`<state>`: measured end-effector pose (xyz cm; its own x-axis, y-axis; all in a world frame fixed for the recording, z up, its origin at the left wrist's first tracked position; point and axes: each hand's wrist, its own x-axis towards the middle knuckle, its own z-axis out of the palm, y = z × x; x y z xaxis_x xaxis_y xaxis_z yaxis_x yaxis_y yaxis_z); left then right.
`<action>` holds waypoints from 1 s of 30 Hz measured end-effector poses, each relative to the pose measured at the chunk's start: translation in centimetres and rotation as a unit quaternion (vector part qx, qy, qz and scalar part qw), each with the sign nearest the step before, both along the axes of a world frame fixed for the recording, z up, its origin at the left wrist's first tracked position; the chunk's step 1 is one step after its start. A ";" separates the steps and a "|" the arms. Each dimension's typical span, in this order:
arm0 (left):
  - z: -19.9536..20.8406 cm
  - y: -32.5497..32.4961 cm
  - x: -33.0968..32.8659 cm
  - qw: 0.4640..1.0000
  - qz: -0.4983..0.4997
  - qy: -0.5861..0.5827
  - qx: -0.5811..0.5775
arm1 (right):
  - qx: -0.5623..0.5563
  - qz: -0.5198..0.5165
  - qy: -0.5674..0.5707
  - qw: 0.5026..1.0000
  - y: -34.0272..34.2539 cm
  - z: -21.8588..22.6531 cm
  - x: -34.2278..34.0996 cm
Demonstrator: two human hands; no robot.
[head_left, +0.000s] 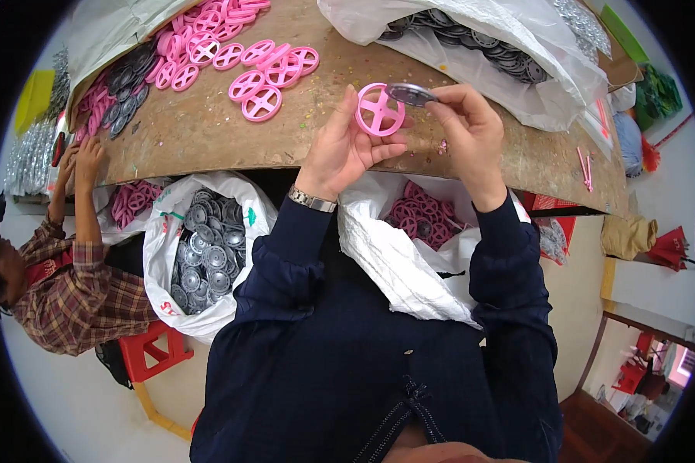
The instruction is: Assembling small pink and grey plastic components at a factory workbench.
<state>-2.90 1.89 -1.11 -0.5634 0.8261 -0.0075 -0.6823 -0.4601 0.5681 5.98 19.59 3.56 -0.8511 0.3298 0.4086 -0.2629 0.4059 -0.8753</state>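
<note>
Above the table's near edge, my left hand point(347, 150) has a pink spoked wheel ring point(380, 109) resting against its upturned fingers, the thumb at its rim. My right hand point(471, 131) pinches a grey wheel disc point(411, 94) by its edge. The disc is tilted and slightly overlaps the upper right rim of the pink ring; whether they touch I cannot tell. Several loose pink wheel rings point(262, 103) lie on the table to the left of my hands. Beyond my right hand, grey discs point(510, 62) spill from the mouth of a white sack point(564, 92).
In front of me is a worn wooden table point(208, 123). Below its edge stand a white sack of grey discs point(208, 255) and another of pink rings point(421, 216). At the left, a co-worker in a plaid shirt point(77, 285) rests hands on the table near a red stool point(150, 351).
</note>
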 end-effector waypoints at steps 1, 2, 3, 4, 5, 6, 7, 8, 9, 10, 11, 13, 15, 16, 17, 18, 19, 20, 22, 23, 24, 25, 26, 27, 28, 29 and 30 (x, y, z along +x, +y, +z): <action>0.1 0.0 0.2 1.000 -0.007 -0.006 0.007 | 0.075 -0.012 0.047 0.996 -0.2 0.0 0.2; 0.2 0.1 0.3 1.000 -0.014 -0.013 0.015 | 0.075 -0.012 0.047 0.996 -0.3 0.0 0.3; 0.1 0.1 0.5 1.000 -0.014 -0.013 0.014 | 0.168 -0.016 0.097 0.981 -0.4 0.1 0.4; -0.1 0.1 0.6 0.999 -0.021 -0.024 0.030 | 0.260 -0.019 0.145 0.954 -0.5 0.1 0.5; -0.2 0.1 0.7 0.998 -0.028 -0.035 0.046 | 0.260 -0.019 0.145 0.955 -0.7 0.3 0.7; -0.2 0.3 0.8 0.998 -0.029 -0.035 0.046 | 0.334 -0.023 0.154 0.929 -0.8 0.6 1.0; 0.0 0.5 1.0 0.998 -0.028 -0.035 0.047 | 0.407 -0.028 0.162 0.899 -1.0 0.7 1.2; 0.1 0.6 1.2 0.998 -0.028 -0.035 0.048 | 0.423 -0.034 0.159 0.891 -1.3 0.5 1.3; 0.3 0.6 1.3 0.998 -0.029 -0.035 0.048 | 0.423 -0.034 0.159 0.891 -1.4 0.5 1.4; 0.5 0.5 1.4 0.999 -0.017 -0.031 0.029 | 0.437 -0.042 0.159 0.884 -1.6 0.4 1.5; 0.7 0.5 1.6 1.000 -0.005 -0.026 0.010 | 0.452 -0.050 0.159 0.877 -1.6 0.3 1.5; 1.0 0.4 1.7 1.000 0.004 -0.006 -0.006 | 0.458 -0.052 0.156 0.874 -1.8 0.2 1.5; 1.2 0.3 1.8 1.000 0.013 0.014 -0.020 | 0.464 -0.053 0.153 0.871 -2.0 0.0 1.5; 1.3 0.2 1.8 0.999 0.020 0.041 -0.022 | 0.469 -0.056 0.146 0.869 -2.1 0.0 1.4; 1.5 0.1 1.9 0.997 0.027 0.069 -0.025 | 0.474 -0.059 0.140 0.867 -2.2 -0.1 1.4; 1.5 0.1 2.0 0.997 0.026 0.067 -0.025 | 0.474 -0.058 0.138 0.868 -2.3 -0.1 1.4; 1.7 0.1 2.1 0.995 0.042 0.079 -0.033 | 0.477 -0.058 0.126 0.868 -2.4 -0.1 1.4; 1.9 0.1 2.2 0.993 0.058 0.091 -0.042 | 0.479 -0.057 0.113 0.868 -2.5 -0.1 1.4; 2.3 0.0 2.4 0.989 0.063 0.114 -0.072 | 0.478 -0.056 0.107 0.870 -2.8 -0.2 1.5; 2.5 0.0 2.5 0.983 0.068 0.139 -0.101 | 0.478 -0.057 0.101 0.871 -2.9 -0.2 1.5; 2.4 -0.1 2.4 0.983 0.067 0.139 -0.101 | 0.478 -0.057 0.101 0.871 -2.9 -0.1 1.7; 2.3 -0.2 2.3 0.985 0.060 0.130 -0.093 | 0.453 -0.041 0.092 0.886 -2.9 0.0 1.8; 2.2 -0.4 2.2 0.988 0.052 0.121 -0.086 | 0.428 -0.025 0.084 0.899 -2.9 0.1 2.0; 1.9 -0.6 1.9 0.988 0.052 0.118 -0.086 | 0.429 -0.024 0.082 0.900 -2.9 0.1 1.9; 1.6 -0.7 1.7 0.987 0.037 0.127 -0.095 | 0.350 -0.018 0.071 0.934 -2.8 0.1 1.9; 1.4 -0.9 1.6 0.985 0.023 0.136 -0.105 | 0.270 -0.012 0.060 0.961 -2.8 0.2 1.8; 1.5 -1.0 1.7 0.985 0.022 0.136 -0.105 | 0.269 -0.013 0.060 0.961 -2.7 0.3 1.9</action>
<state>-1.18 0.93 0.43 -0.6039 0.7968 -0.0199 -0.4737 -0.3387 0.8129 7.85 16.90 3.83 -0.7817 0.0627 0.6206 -0.3330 0.7993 -0.5002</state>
